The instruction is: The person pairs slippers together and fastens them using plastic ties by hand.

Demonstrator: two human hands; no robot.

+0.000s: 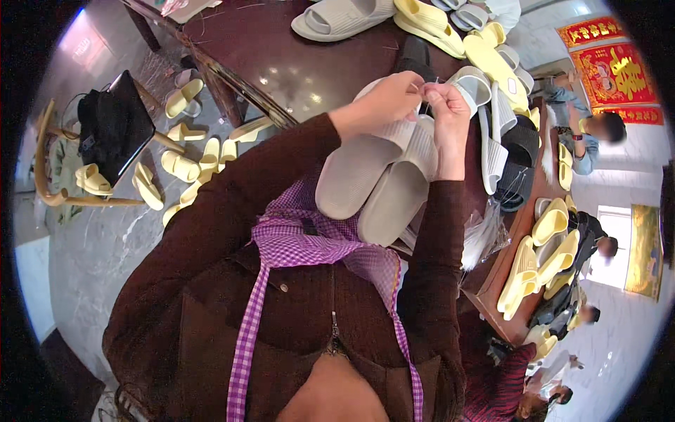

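Observation:
A pair of grey slide slippers, the left one [355, 176] and the right one [395, 200], lies soles down in front of my body, toes pointing away from me. Above their toe straps my left hand [385, 100] and my right hand [448, 119] meet, fingertips pinched together. What lies between the fingers is too small to make out; a thin pale strand seems to stick up there. My left wrist crosses over the strap of the left slipper. My right hand is beside the strap of the right one.
More slippers crowd the dark red table [295, 63]: grey [344, 17], yellow [492, 67] and black [517, 158]. A bundle of clear plastic strands [485, 239] hangs at its right edge. Yellow slippers [181, 165] litter the floor by a wooden chair [53, 176]. Several people sit at right.

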